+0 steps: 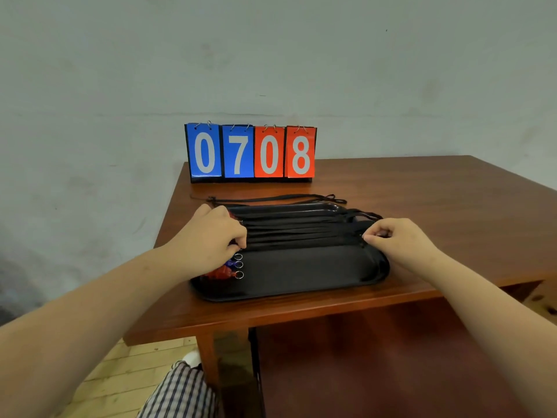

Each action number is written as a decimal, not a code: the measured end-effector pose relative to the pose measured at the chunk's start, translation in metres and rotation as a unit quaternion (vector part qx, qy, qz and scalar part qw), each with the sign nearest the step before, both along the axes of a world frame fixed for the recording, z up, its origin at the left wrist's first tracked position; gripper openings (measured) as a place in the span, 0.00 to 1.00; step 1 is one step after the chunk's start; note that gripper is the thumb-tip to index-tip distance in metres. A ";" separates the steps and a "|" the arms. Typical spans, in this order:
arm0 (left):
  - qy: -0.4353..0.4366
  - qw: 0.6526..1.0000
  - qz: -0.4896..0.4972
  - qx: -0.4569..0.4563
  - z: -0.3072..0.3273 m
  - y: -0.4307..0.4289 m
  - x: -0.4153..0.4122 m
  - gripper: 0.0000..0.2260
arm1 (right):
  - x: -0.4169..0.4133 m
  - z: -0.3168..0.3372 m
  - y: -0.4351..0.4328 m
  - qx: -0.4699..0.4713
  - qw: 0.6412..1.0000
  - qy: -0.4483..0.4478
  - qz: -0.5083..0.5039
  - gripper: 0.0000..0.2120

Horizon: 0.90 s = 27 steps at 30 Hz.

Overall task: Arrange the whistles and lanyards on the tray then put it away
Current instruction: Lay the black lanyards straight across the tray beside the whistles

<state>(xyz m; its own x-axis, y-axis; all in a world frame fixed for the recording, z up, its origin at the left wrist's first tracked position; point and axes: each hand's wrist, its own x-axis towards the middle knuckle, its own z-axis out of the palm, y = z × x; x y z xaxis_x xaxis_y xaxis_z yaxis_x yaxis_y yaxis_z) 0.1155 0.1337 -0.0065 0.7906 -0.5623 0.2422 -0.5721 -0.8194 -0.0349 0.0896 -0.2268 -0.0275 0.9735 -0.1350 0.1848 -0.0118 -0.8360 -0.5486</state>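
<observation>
Tray sits near the bench front edge, whistles at its left end. Your left hand curls its fingers on a lanyard at the whistle end. Your right hand pinches the other end. Risk: tugging drags the laid lanyards askew. A stray lanyard lies beyond the tray.

surface: reddish-brown wooden table | under both grips, left hand and right hand pinching the ends of a stretched black lanyard: long black plastic tray with rounded ends, near the front edge | just beyond the grips: loose black cord lanyard flat on the wood beside the tray's far rim | farther behind the left grip: upright flip scoreboard, blue 07, red 08
</observation>
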 end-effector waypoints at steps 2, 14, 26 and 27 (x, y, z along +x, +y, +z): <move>0.000 1.000 0.000 0.024 -0.001 -0.002 0.001 0.07 | -0.001 -0.004 -0.003 0.015 1.000 0.003 -0.004 0.06; 0.010 0.997 0.003 0.077 -0.003 -0.008 0.003 0.07 | 0.005 -0.015 -0.003 0.031 0.999 0.010 -0.038 0.04; 0.004 0.995 0.005 0.104 -0.003 -0.011 0.004 0.07 | 0.010 -0.016 0.001 0.013 0.996 0.005 -0.088 0.07; 0.002 0.994 0.004 0.105 -0.003 -0.012 0.005 0.07 | 0.010 -0.016 0.002 0.010 0.996 0.008 -0.089 0.07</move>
